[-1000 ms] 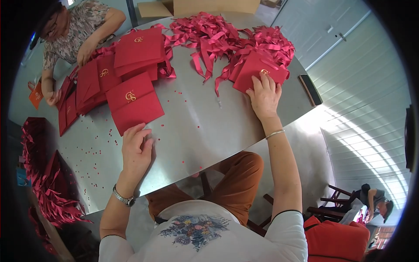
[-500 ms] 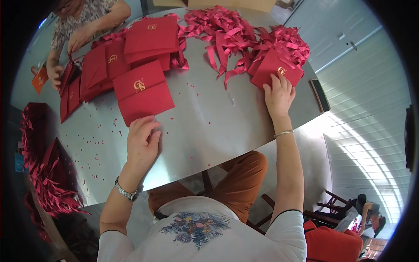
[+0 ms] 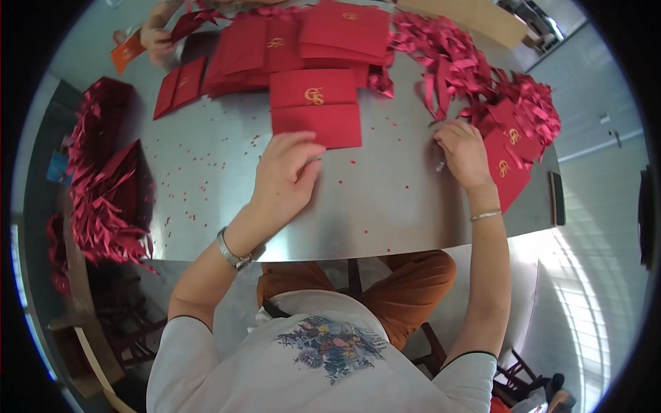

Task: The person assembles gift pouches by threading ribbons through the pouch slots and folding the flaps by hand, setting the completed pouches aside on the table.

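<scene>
My left hand lies at the near edge of a flat, folded red gift bag with a gold emblem, its fingers slightly bent and the thumb apart. My right hand is above the table, just left of two red bags that overlap at the right. Its fingers are drawn together beside the end of a dark red ribbon; whatever they pinch, if anything, is too small to make out. A small clear piece lies below those fingers.
Stacked red bags fill the far side. Ribbon heaps lie at the far right, near a black phone. A co-worker's hand is at the far left. More ribboned bags stand left of the metal table, which has scattered red dots.
My right hand has left the bag at the right and moved leftward, its fingers drawing together. Two overlapping bags now show there. My left hand stays by its bag. The whole view has shifted.
</scene>
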Action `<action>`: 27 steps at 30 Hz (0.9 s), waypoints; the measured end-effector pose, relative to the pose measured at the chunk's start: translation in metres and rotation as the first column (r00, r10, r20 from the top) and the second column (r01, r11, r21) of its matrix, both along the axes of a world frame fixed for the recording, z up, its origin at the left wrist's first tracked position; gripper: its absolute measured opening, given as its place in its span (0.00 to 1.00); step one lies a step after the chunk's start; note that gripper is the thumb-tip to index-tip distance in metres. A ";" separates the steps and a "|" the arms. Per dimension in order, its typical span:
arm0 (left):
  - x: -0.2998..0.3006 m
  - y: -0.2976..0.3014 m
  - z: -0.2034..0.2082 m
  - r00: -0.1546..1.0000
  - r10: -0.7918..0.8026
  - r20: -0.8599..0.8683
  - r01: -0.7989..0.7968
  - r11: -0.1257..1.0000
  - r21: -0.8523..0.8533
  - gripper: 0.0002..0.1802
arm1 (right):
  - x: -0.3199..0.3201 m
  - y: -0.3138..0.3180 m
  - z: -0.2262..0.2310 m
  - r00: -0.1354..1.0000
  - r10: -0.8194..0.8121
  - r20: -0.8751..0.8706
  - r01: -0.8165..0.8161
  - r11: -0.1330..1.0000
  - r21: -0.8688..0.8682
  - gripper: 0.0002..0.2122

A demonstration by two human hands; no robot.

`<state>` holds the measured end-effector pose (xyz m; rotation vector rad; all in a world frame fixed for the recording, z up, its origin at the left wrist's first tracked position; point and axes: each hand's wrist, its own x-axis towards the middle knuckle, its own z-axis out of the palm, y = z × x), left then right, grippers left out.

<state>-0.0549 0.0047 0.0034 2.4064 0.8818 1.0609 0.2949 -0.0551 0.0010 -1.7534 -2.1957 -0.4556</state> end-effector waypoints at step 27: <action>0.018 0.008 0.049 0.943 -0.089 -0.321 0.022 0.978 -0.208 0.14 | -0.194 -0.046 -0.010 0.527 -0.080 -0.846 0.247 0.967 0.062 0.03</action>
